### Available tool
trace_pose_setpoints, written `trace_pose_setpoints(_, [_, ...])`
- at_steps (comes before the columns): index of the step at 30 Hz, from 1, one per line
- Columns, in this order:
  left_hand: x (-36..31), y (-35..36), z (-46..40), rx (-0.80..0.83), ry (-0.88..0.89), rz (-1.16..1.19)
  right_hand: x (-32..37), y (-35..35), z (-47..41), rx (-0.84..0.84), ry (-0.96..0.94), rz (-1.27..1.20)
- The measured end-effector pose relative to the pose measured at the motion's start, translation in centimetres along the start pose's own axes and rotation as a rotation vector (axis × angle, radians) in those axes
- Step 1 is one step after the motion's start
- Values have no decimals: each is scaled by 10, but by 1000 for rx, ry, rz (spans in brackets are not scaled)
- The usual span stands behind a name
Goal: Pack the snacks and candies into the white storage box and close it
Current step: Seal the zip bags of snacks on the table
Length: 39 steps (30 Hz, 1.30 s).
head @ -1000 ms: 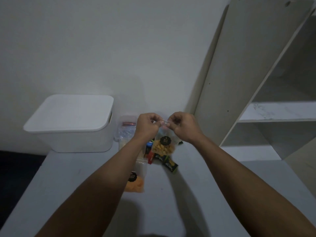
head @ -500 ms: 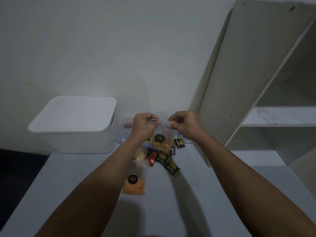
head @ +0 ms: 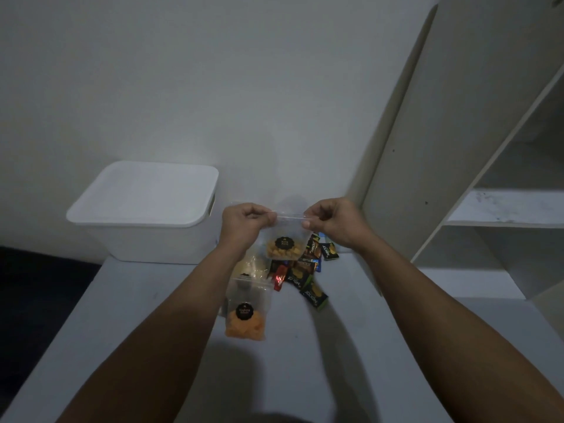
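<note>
My left hand (head: pixel 244 222) and right hand (head: pixel 331 219) pinch the top strip of a clear snack pouch (head: pixel 285 239); pressing evenly along it should seal it before boxing.

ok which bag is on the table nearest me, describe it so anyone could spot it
Start at the white box, then look right, below the left hand. A clear bag lies flat on the table; unlike the candies, it holds orange snacks under a round black sticker.
</note>
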State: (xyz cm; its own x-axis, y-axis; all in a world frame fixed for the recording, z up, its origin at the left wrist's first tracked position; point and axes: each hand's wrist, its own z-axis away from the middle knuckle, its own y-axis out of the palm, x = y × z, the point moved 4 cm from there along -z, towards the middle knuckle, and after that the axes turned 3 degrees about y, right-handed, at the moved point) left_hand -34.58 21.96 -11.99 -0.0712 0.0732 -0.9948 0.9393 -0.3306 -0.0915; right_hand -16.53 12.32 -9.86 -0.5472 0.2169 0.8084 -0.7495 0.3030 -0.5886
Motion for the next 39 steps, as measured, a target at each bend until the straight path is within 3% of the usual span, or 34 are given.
trace_pose_setpoints(5, [0, -7, 7, -1, 10, -43, 1, 8, 0, -49, 8, -5])
trace_pose_setpoints(9, [5, -11, 10, -175, -110, -138, 4, 18, -1, -137, -35, 24])
trace_pose_setpoints(15, [4, 2, 17, -4, -347, 81, 6, 23, 5, -197, -70, 30])
trace_pose_setpoints(24, [3, 16, 15, 74, -343, 234, 5, 17, 9, -191, -87, -22])
trace_pose_setpoints(39, [8, 24, 15, 79, -341, 217, 1, 18, 8, -101, -26, -96])
